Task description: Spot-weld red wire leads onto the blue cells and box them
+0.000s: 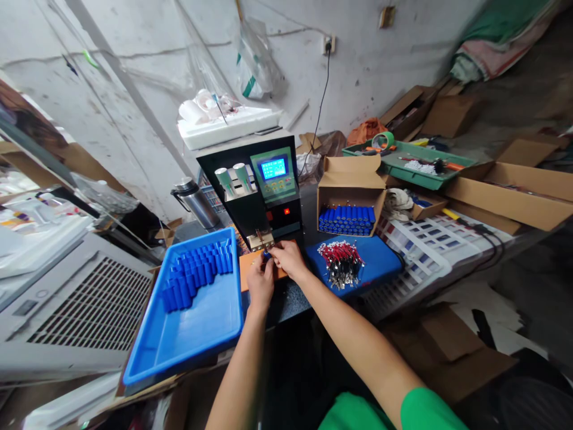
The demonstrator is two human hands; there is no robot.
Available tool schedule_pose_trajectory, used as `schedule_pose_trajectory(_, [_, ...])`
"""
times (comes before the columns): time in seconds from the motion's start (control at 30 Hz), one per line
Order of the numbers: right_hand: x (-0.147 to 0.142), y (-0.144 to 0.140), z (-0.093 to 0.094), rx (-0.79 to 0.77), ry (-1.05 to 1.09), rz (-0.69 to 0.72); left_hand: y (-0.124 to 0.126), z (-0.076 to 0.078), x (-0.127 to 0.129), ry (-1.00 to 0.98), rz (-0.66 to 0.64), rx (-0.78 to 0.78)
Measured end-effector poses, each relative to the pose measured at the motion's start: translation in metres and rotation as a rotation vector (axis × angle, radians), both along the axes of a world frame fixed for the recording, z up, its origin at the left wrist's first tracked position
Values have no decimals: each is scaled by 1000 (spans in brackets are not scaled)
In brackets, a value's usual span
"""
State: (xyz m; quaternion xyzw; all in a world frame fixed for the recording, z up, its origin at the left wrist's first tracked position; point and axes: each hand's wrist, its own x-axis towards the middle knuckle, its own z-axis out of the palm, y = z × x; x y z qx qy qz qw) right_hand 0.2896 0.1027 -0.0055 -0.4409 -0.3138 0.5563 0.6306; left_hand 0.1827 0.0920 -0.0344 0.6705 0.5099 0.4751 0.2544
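Observation:
My left hand [261, 280] and my right hand [289, 258] meet over an orange pad [249, 263] in front of a black spot-welding machine [259, 185]. Together they pinch a small blue battery cell [267, 255] right under the machine's metal electrode head [261, 240]. A blue tray [179, 340] on the left holds several blue cells [197, 272]. To the right, a bundle of red and black wire leads [341, 263] lies on a blue mat [376, 263].
An open cardboard box [351, 179] of blue cells stands behind the mat. A steel flask [194, 200] stands left of the machine. A green tray [403, 161] with tape and tools, more cardboard boxes [514, 185] and a white louvred unit [80, 304] surround the bench.

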Motion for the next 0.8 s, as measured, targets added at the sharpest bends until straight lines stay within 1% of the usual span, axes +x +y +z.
schedule_pose_trajectory(0.27, [0, 3, -4, 3, -48, -5, 2, -3, -1, -3, -4, -2])
schedule_pose_trajectory(0.8, [1, 1, -2, -11, -28, 10, -1, 0, 1, 5, 16, -13])
